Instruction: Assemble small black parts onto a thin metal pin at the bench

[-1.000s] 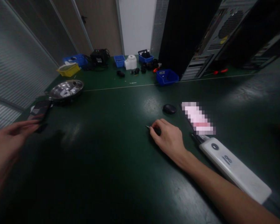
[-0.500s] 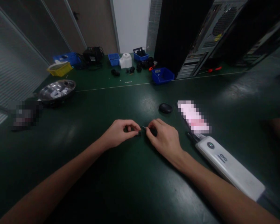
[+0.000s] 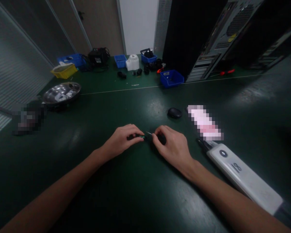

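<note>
Over the dark green tabletop (image 3: 106, 194), my left hand (image 3: 121, 139) pinches a small green-and-black circuit board (image 3: 142, 137) between thumb and fingertips. Part of the board is hidden by the fingers. My right hand (image 3: 176, 145) is closed round a small tool with a dark handle (image 3: 162, 138), whose thin metal tip (image 3: 148, 133) points left toward the board. Whether the tip touches the board I cannot tell. Just beyond my right hand lies a black computer mouse (image 3: 175, 113).
A blurred-out phone-like screen (image 3: 205, 123) and a white device marked 18 (image 3: 244, 176) lie on the right. Farther back are a metal bowl (image 3: 63, 92), a blue bin (image 3: 171, 78), a yellow tray (image 3: 64, 71) and a black computer case (image 3: 184, 38). Part of another person shows at the right edge.
The circuit board shows more between my left fingers, and the tool's dark handle is more visible in my right hand. The whole view has shifted slightly.
</note>
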The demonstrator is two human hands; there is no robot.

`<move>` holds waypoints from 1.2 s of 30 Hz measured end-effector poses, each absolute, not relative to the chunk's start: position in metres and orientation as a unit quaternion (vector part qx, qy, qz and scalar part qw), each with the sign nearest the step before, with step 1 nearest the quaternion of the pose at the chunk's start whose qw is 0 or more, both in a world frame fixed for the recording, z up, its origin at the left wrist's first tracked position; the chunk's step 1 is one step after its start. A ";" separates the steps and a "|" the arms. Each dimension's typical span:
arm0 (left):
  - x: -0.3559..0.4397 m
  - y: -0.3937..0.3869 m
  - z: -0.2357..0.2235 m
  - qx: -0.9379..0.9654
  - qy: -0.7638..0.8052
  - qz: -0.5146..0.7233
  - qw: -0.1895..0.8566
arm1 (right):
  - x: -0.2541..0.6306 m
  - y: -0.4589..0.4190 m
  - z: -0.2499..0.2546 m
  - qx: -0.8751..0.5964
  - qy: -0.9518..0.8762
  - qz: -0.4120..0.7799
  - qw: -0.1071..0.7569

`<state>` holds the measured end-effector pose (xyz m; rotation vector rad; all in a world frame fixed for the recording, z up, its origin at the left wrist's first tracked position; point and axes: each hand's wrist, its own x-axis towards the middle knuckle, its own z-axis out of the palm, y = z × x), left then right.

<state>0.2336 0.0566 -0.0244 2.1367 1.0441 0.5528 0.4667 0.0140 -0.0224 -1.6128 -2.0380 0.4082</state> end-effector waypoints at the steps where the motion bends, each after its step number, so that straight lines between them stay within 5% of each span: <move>1: 0.233 0.057 -0.025 0.825 0.403 0.216 0.332 | 0.467 0.014 -0.023 -0.587 -0.754 0.154 0.251; 36: 0.231 0.053 -0.043 0.877 0.318 0.252 0.259 | 0.464 0.011 -0.025 -0.505 -0.810 0.167 0.247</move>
